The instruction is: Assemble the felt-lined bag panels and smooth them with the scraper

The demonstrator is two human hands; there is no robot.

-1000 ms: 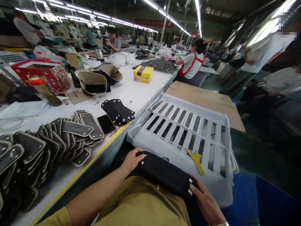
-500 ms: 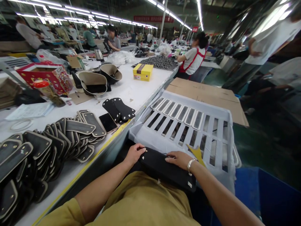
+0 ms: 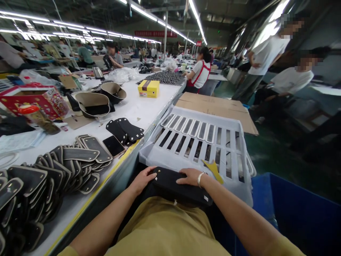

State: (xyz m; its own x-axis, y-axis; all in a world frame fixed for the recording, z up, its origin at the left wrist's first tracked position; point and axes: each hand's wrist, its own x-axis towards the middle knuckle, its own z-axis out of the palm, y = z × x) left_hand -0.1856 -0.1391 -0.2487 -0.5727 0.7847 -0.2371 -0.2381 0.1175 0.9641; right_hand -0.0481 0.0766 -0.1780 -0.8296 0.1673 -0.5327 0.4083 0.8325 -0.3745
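Observation:
A dark, elongated panel (image 3: 170,186) with small white tabs along its edge lies across my lap. At its left end, my left hand (image 3: 144,179) pinches the corner by a small brass-coloured stud. My right hand (image 3: 190,177), with a bracelet at the wrist, rests on top of the panel's middle, thumb and fingers apart. Similar black pieces (image 3: 125,129) with white tabs lie on the table to the left, beside a phone (image 3: 113,146). Nearer me is a large heap of grey panels with pale edging (image 3: 64,169) and brass-coloured studs.
Ahead stands a slatted grey rack (image 3: 183,156) bearing several pale-rimmed strips (image 3: 195,128) and a yellow piece (image 3: 214,171). Cardboard (image 3: 213,105) lies behind it; a blue bin (image 3: 301,209) is at right. The white table (image 3: 133,106) carries a yellow box (image 3: 148,89). Other people work farther off.
The view has swung right, so the surroundings sit farther left. Both hands keep about the same places on the dark panel.

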